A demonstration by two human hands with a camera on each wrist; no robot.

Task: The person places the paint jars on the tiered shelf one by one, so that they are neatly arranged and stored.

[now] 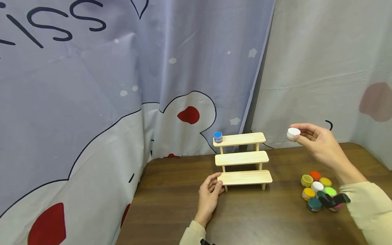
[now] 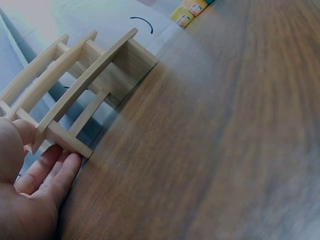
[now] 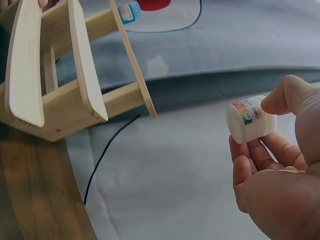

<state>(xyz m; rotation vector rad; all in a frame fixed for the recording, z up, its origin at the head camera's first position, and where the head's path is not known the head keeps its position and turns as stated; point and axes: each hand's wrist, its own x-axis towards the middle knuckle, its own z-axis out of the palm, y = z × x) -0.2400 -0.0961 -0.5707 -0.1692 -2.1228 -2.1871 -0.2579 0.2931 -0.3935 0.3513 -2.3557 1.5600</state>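
In the head view a three-tier wooden display stand (image 1: 242, 158) stands on the table. My left hand (image 1: 208, 197) grips the left end of its lowest shelf, thumb on top and fingers beneath, as the left wrist view also shows on the stand (image 2: 90, 75). A white paint jar (image 1: 293, 134) with a printed label is pinched between the thumb and fingers of my right hand (image 1: 321, 144), raised in the air to the right of the stand. On the left end of the top shelf sits a blue paint jar (image 1: 218, 137).
Several paint jars, among them a red one (image 1: 315, 175), a white one (image 1: 317, 186) and a dark teal one (image 1: 314, 204), cluster on the table (image 1: 260, 217) under my right forearm. A printed curtain (image 1: 196, 68) hangs behind the table.
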